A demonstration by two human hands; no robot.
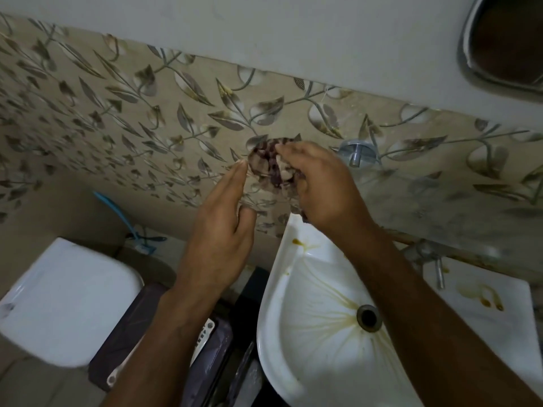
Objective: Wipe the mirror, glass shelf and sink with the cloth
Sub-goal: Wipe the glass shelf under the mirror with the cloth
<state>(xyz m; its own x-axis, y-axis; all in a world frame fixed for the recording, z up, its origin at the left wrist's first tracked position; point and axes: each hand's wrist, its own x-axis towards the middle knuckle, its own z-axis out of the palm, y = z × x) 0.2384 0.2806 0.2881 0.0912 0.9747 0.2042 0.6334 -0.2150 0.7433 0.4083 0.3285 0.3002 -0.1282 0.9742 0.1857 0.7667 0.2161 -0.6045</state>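
Observation:
My right hand (318, 186) grips a bunched checked cloth (269, 164), purple and white, held up against the leaf-patterned wall tiles above the sink's far left corner. My left hand (223, 230) is raised beside it with fingers straight and apart, its fingertips just left of the cloth; I cannot tell whether they touch it. The white sink (282, 304) lies below, with yellow-brown stains fanning out from its drain (367, 317). The mirror (505, 39) with a chrome frame shows at the top right corner. A transparent glass shelf (426, 183) on a chrome bracket (357, 152) juts out above the sink.
A metal tap (435, 259) stands at the sink's back rim on the right. A white toilet with its lid shut (67, 301) sits at lower left, a blue-handled brush (123, 215) behind it. A dark bin and clutter (205, 348) fill the gap between toilet and sink.

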